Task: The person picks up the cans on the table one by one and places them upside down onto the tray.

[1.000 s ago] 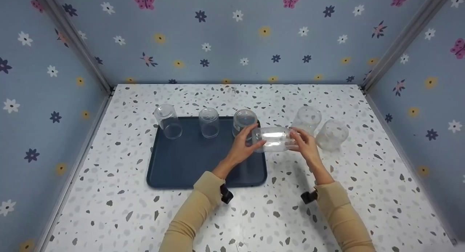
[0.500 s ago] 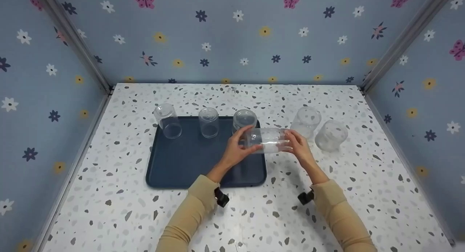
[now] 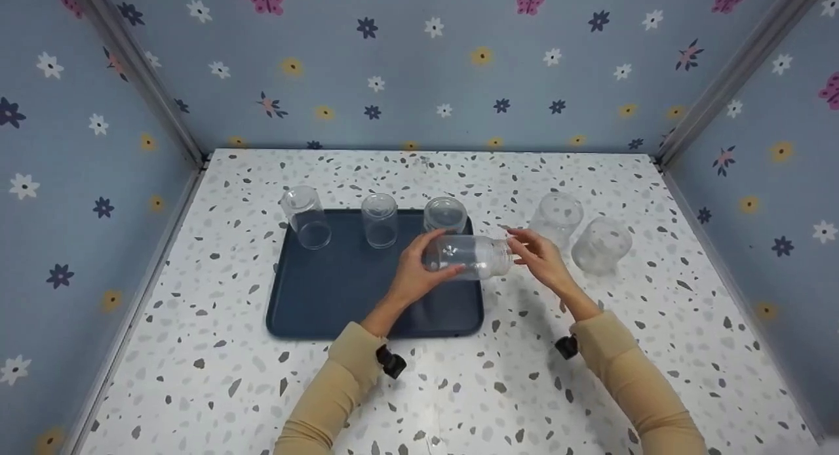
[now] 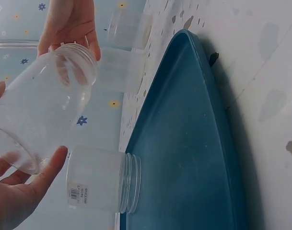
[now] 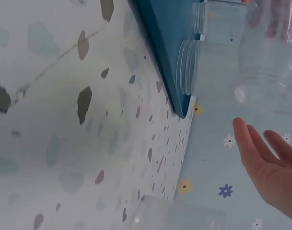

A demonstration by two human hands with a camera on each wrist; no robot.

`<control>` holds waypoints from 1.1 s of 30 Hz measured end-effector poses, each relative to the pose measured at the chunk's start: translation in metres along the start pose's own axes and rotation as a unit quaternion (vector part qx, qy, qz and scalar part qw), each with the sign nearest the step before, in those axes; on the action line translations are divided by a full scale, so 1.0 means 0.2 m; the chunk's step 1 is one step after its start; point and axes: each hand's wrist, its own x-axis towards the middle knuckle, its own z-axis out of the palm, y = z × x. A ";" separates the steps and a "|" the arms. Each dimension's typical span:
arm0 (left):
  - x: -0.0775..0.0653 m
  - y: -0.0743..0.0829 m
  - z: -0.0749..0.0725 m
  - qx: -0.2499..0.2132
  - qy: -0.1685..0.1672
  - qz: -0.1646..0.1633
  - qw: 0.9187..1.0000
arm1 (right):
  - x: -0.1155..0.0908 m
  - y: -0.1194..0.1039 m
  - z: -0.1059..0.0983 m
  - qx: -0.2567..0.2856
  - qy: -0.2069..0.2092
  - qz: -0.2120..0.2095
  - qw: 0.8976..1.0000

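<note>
A clear plastic jar [image 3: 468,255] is held on its side above the tray's right edge. My left hand [image 3: 414,271] grips it around its base end, thumb on the near side. In the left wrist view the threaded mouth of the jar [image 4: 40,108] points toward the other hand. My right hand [image 3: 543,261] is just beside that mouth, its fingers loosely extended. In the right wrist view, a gap separates the right hand [image 5: 270,170] from the jar's threaded end.
Three similar jars stand mouth down along the back of a dark blue tray [image 3: 341,291]: left [image 3: 306,219], middle jar [image 3: 380,222] and right jar [image 3: 446,212]. Two more jars, one farther back [image 3: 557,217] and one nearer [image 3: 602,245], stand on the speckled table at right.
The held jar has shifted left over the tray with my left hand. My right hand has let go of its mouth end and drawn slightly away, uncovering the threads.
</note>
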 end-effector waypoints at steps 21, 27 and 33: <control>-0.13 -0.01 -0.27 0.154 0.009 -0.013 0.988 | 0.12 0.01 -0.22 -0.390 0.127 -0.037 0.911; -0.15 -0.01 -0.33 0.181 -0.012 -0.029 0.983 | 0.15 0.01 -0.27 -0.437 0.110 0.005 0.893; -0.17 0.01 -0.38 0.216 -0.027 -0.021 0.976 | 0.21 0.00 -0.30 -0.455 0.067 0.082 0.884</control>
